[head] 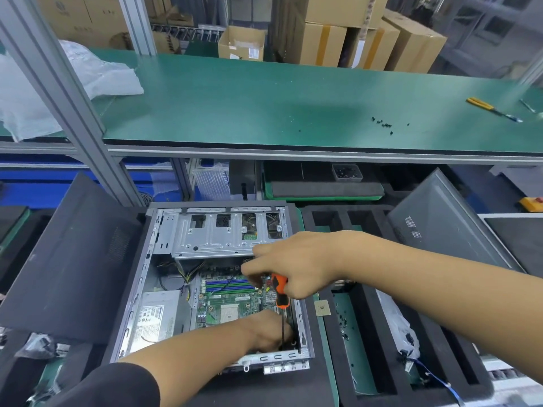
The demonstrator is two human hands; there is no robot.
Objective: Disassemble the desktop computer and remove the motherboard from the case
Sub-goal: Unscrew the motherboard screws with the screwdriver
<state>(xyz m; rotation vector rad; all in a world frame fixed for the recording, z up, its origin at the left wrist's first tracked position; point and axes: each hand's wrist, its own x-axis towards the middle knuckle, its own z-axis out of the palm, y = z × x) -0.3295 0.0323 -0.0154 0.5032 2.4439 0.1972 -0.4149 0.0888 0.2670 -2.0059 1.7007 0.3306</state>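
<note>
An open desktop case point(138, 292) lies flat in front of me, lid off. Inside, the green motherboard point(232, 304) sits at the lower right, a silver drive cage point(217, 233) at the top, and a power supply point(155, 318) at the left. My right hand point(293, 262) grips an orange-and-black screwdriver point(280, 292), whose shaft points down into the case's lower right corner. My left hand point(270, 330) reaches into that same corner, fingers curled down by the screwdriver tip; what they touch is hidden.
A green workbench shelf point(264, 107) runs above, with loose black screws point(382, 124) and a yellow-handled tool point(484, 107). A dark side panel point(73, 259) leans at the left, another panel point(440, 227) at the right. Black foam trays point(346, 333) and a loose CPU chip point(322, 307) lie beside the case.
</note>
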